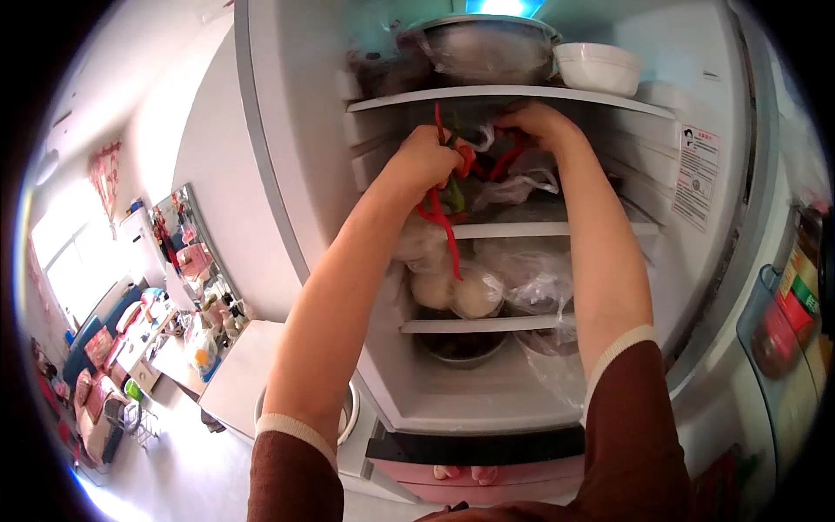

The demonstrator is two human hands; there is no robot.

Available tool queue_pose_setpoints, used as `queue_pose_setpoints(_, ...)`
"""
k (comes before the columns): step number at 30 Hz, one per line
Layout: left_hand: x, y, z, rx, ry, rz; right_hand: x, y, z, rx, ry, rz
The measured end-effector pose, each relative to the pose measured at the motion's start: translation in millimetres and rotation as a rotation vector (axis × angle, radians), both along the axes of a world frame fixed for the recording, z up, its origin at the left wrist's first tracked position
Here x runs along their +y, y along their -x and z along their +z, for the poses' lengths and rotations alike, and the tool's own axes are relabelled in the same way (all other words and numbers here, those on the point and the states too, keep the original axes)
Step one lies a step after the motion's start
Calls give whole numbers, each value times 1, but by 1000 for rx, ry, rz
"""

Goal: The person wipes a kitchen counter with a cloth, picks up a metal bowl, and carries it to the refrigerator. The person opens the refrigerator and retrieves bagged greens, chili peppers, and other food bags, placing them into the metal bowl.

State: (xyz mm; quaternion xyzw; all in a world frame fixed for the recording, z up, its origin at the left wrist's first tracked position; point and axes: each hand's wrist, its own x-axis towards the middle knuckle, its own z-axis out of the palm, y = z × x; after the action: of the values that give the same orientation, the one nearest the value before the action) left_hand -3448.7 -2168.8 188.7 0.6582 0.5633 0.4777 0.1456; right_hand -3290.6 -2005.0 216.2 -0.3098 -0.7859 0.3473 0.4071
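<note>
Both my arms reach into an open refrigerator. My left hand (428, 158) is closed around several long red chili peppers (450, 239), with some green ones among them; they hang over the edge of the middle shelf (513, 230). To its right, my right hand (541, 123) is just under the upper shelf, fingers bent down at the top of a thin plastic bag (526, 185). More red peppers show in and beside this bag. The right fingertips are partly hidden, but they appear to pinch the bag.
On the upper shelf (513, 91) stand a plastic-covered metal bowl (491, 52) and a white bowl (600, 70). Bagged round pale items (477, 291) sit on the lower shelf, with a metal bowl (461, 348) beneath. Bottles (787, 304) fill the door rack at right.
</note>
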Motion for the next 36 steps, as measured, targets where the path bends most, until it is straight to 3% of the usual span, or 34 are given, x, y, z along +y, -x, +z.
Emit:
queue_pose_setpoints(3, 28, 2, 4, -93, -19, 69, -4, -14, 0, 97, 62, 185)
queue_pose_setpoints(5, 44, 3, 8, -206, -170, 199, -6, -21, -2, 143, 87, 247)
queue_pose_setpoints(8, 68, 13, 17, -281, -73, 216, -5, -30, -7, 209, 124, 312)
queue_pose_setpoints(11, 72, 8, 15, -287, -179, 225, -15, -34, -10, 274, 167, 317)
queue_pose_setpoints(16, 114, 37, 2, -233, -135, 283, -24, -36, -17, 337, 85, 439)
queue_pose_setpoints(19, 128, 48, -9, -138, -361, 399, -14, -39, -21, 335, 120, 421)
queue_pose_setpoints(21, 105, 39, -8, -191, -140, 416, -17, -38, -23, 308, 118, 405)
queue_pose_setpoints(23, 124, 43, -10, -133, -141, 313, -26, -35, -24, 285, 115, 390)
queue_pose_setpoints(25, 118, 34, -9, -75, -142, 209, -39, -26, -22, 105, 98, 212)
queue_pose_setpoints(26, 104, 18, -7, -312, -36, 142, -37, -18, -22, 104, 100, 211)
queue_pose_setpoints(27, 97, 10, -6, -548, 70, 73, -36, -9, -21, -197, -137, 41)
queue_pose_setpoints(28, 97, 10, -6, -548, 72, 73, -36, -2, -21, -497, -372, -134)
queue_pose_setpoints(29, 95, 9, -6, -518, 49, 75, -35, 3, -22, -644, -445, -189)
queue_pose_setpoints(30, 96, 10, -7, -488, 25, 76, -39, 8, -24, -644, -442, -189)
queue_pose_setpoints(32, 95, 17, -7, -457, -18, 80, -45, 15, -25, -290, -263, -459)
queue_pose_setpoints(33, 91, 19, -7, -428, -64, 87, -48, 14, -24, -291, -263, -454)
queue_pose_setpoints(35, 86, 16, -6, -564, -102, 49, -52, 12, -22, -29, -63, 44)
queue_pose_setpoints(36, 83, 13, -5, -698, -140, 3, -44, 17, -22, -31, -62, 49)
